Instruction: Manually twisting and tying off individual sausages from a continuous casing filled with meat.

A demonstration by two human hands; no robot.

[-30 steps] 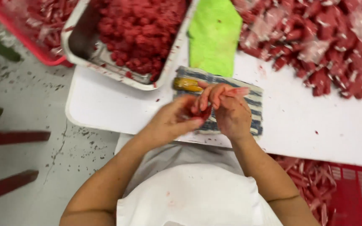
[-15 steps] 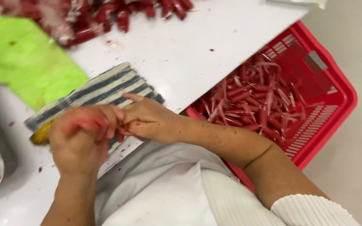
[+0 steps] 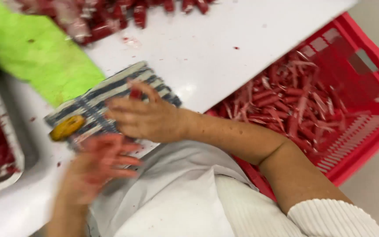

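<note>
The white counter [image 3: 224,48] fills the upper middle of the view, and everything else is placed from the striped cloth [image 3: 110,98] that lies near its front edge. To the right of the cloth, below the counter's edge, stands a red plastic crate [image 3: 365,92] holding a loose heap of red casings [image 3: 286,105]. Beyond the cloth, to its upper left, a bright green cloth [image 3: 36,57] is spread flat, touching or just overlapping the striped one. Further beyond, along the far edge, lies a pile of red wrapped sticks [image 3: 110,17]. To the left of the cloth a metal tray [image 3: 9,145] of red minced meat shows only its near corner.

The right hand [image 3: 143,116] rests on the striped cloth, fingers loosely curled and apart, pinching a small red piece [image 3: 136,93] at the fingertips. Just left of it on the cloth lies a yellow-handled tool [image 3: 66,127]. The left hand [image 3: 104,160], motion-blurred and smeared red, hangs in front of the cloth with fingers spread open, holding nothing.

Half a second ago both hands met over the cloth, working one red stick between them; now they have parted, the left dropping toward the body.
</note>
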